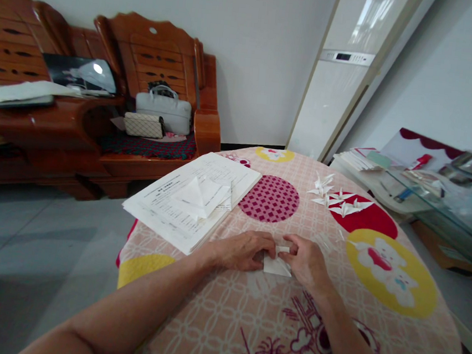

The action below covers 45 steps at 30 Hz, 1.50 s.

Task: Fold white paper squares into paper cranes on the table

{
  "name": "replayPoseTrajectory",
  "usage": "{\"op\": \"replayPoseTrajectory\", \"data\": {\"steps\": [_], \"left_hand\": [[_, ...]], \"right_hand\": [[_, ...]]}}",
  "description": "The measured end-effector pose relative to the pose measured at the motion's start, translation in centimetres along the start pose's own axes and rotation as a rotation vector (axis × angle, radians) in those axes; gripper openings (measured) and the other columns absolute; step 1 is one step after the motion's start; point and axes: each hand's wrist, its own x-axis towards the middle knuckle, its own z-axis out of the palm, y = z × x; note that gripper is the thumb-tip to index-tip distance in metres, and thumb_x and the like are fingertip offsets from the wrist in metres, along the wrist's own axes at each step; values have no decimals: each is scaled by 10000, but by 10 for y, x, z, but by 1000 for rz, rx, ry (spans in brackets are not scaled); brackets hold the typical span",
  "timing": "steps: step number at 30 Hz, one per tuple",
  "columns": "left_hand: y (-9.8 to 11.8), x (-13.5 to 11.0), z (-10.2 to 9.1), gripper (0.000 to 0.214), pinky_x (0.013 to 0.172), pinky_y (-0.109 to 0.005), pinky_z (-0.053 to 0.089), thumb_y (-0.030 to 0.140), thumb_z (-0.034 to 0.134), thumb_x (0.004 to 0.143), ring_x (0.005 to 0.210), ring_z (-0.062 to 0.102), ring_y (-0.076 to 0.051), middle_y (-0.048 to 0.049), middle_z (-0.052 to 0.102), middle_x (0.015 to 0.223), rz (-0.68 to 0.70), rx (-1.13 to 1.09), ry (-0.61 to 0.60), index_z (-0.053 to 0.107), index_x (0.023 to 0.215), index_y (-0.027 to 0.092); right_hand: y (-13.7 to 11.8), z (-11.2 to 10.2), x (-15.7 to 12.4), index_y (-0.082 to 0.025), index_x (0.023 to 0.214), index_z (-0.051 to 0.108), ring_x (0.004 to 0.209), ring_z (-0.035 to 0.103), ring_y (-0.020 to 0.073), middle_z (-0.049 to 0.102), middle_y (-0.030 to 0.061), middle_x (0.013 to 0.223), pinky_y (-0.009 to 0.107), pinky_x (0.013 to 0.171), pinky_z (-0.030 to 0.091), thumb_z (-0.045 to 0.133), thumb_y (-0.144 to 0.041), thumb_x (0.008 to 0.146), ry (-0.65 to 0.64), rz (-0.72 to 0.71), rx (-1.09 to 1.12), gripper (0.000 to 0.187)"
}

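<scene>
Starting far left: a wooden bench (160, 53) stands along the wall, w/ a grey bag (164, 111) and a quilted pouch (143, 125) on its seat. Next comes the round table's patterned cloth (226, 321). On it lies a stack of printed sheets (161, 209) w/ loose white sheets (201, 196) on top.

Just right of the stack, the left hand (242, 251) is curled, fingertips pressing the left edge of the folded paper (276, 266). The paper is small and white. Its lower part is pointed, approx. triangular, and lies flat on the cloth. A narrow strip shows at its top, btwn the two hands. It sits about mid-table, right in front of the person.

The right hand (306, 261) is clenched over the paper's right side, thumb & fingers gripping it. Further right and back, white paper cranes (338, 201) cluster on the cloth, well apart from the hands. Past the table edge there's a glass shelf (427, 190) w/ papers.

Hidden bits:
- Much of the folded paper is under both hands' fingers, so its full shape & no. of folds can't be told.
- Print on the sheets is too small to read.
- Items on the shelf are blurred.
- Both forearms are cut off at the bottom edge.
</scene>
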Motion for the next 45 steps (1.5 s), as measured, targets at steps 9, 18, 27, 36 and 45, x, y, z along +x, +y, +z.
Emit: {"op": "replayPoseTrajectory", "data": {"steps": [9, 18, 27, 36, 45], "left_hand": [[-3, 0, 0, 248, 819, -277, 450, 79, 613, 744, 930, 594, -192, -81, 628, 1016, 95, -31, 1, 648, 974, 166], [-1, -1, -1, 152, 774, -235, 447, 98, 554, 817, 854, 624, -162, -79, 675, 937, 71, -47, 36, 678, 891, 146], [0, 1, 5, 112, 717, -213, 422, 116, 557, 812, 802, 605, -146, -63, 654, 883, -26, 19, 55, 666, 831, 132], [6, 6, 5, 102, 692, -213, 406, 122, 562, 772, 778, 585, -138, -36, 661, 868, -202, 76, 73, 659, 796, 139], [10, 11, 16, 132, 686, -219, 430, 112, 542, 736, 760, 590, -136, -37, 650, 863, -398, 61, 177, 668, 706, 139]], "right_hand": [[-3, -1, -8, -191, 728, 685, 693, 592, 173, 661, 37, 737, 261, 637, 397, 545, -28, 691, -91, -289, 63, 218], [-3, -6, -12, -174, 678, 694, 556, 565, 135, 636, -1, 603, 228, 537, 392, 544, -52, 661, -244, -185, 261, 194], [-2, -7, -15, -163, 684, 680, 583, 565, 136, 621, -1, 647, 227, 540, 405, 679, -111, 641, -320, -154, 249, 68], [-6, -9, -13, -138, 646, 676, 605, 569, 134, 633, 12, 634, 227, 561, 350, 605, -139, 748, -296, -219, 130, 125], [-3, -2, -12, -133, 662, 692, 553, 552, 138, 653, 23, 592, 233, 528, 345, 567, -231, 785, -290, -46, 133, 201]]}}
